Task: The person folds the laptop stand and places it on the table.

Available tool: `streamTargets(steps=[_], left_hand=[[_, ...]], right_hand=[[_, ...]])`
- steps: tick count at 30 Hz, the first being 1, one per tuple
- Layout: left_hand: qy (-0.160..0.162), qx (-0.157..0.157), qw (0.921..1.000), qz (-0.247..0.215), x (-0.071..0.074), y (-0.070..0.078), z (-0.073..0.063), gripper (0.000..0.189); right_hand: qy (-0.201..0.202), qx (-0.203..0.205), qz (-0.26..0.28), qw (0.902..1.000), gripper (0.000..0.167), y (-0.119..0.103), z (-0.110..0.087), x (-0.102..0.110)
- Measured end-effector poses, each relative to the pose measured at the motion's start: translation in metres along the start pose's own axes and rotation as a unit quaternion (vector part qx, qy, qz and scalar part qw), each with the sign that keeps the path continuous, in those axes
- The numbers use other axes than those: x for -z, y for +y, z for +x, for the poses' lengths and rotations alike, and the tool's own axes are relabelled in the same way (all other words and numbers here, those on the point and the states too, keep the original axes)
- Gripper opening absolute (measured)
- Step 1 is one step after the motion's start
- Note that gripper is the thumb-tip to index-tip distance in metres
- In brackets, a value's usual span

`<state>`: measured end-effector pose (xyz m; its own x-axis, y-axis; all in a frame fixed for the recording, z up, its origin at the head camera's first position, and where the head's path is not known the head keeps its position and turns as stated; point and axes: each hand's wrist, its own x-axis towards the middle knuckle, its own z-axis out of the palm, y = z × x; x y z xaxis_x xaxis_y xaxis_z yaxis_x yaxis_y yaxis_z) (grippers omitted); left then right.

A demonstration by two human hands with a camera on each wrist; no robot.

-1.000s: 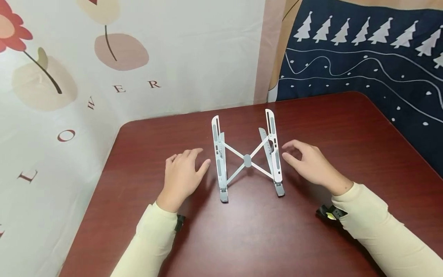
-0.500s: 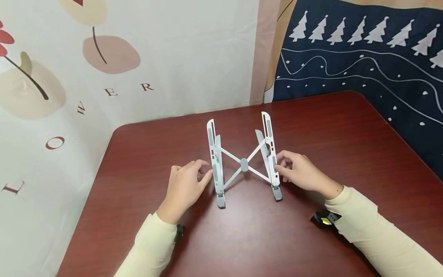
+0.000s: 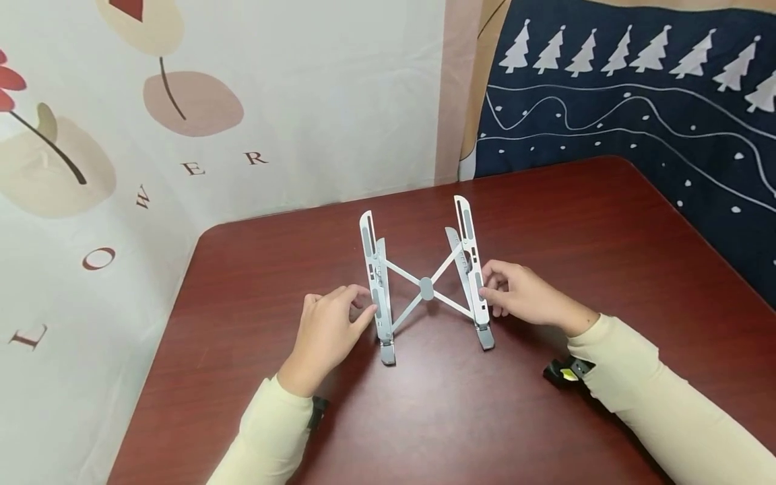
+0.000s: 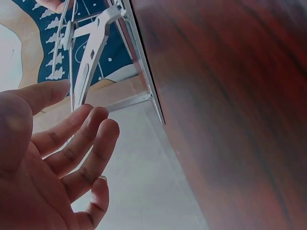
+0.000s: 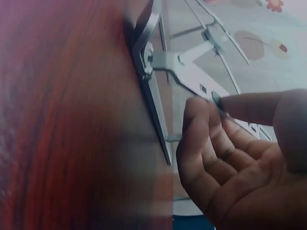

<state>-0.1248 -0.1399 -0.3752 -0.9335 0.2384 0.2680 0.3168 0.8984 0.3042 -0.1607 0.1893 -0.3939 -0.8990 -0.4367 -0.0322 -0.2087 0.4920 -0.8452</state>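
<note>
An unfolded silver laptop stand (image 3: pixel 427 288) rests on the table, its two slanted side arms joined by crossed struts with a grey hub in the middle. At its left arm, my left hand (image 3: pixel 327 327) pinches the edge of the upper bar; the left wrist view shows the thumb (image 4: pixel 50 93) on one side and fingertips on the other. My right hand (image 3: pixel 524 296) pinches the right upper bar near its grey pad, with the thumb (image 5: pixel 254 106) on top and the other fingers curled beneath in the right wrist view. Grey hooked feet point toward me at the front.
The stand is on a dark red-brown wooden table (image 3: pixel 424 417) with rounded back corners. Behind it hang a white flower-print cloth (image 3: pixel 339 101) and a navy cloth (image 3: pixel 606 108) with white trees. Black straps circle both wrists.
Both hands have moved inward, from beside the stand to pinching its two side arms. The head view has shifted slightly; the stand keeps the same shape.
</note>
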Motion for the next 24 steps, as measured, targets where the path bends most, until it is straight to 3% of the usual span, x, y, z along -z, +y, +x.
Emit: streamTargets(steps=[6, 15, 24], left_hand=[[-0.007, -0.001, 0.9999, 0.01, -0.0018, 0.0015, -0.0018, 0.022], [-0.009, -0.012, 0.9998, 0.015, -0.0061, -0.0004, -0.0001, 0.025], [-0.009, -0.014, 0.9998, 0.012, -0.0058, 0.0005, -0.0021, 0.023]], right_hand=[[-0.033, 0.009, 0.02, 0.9992, 0.01, 0.0044, 0.002, 0.0006], [-0.033, 0.004, 0.025, 0.9992, 0.01, 0.0082, 0.0015, 0.0005], [-0.058, -0.003, 0.045, 0.9973, 0.01, 0.0088, -0.0001, 0.0015]])
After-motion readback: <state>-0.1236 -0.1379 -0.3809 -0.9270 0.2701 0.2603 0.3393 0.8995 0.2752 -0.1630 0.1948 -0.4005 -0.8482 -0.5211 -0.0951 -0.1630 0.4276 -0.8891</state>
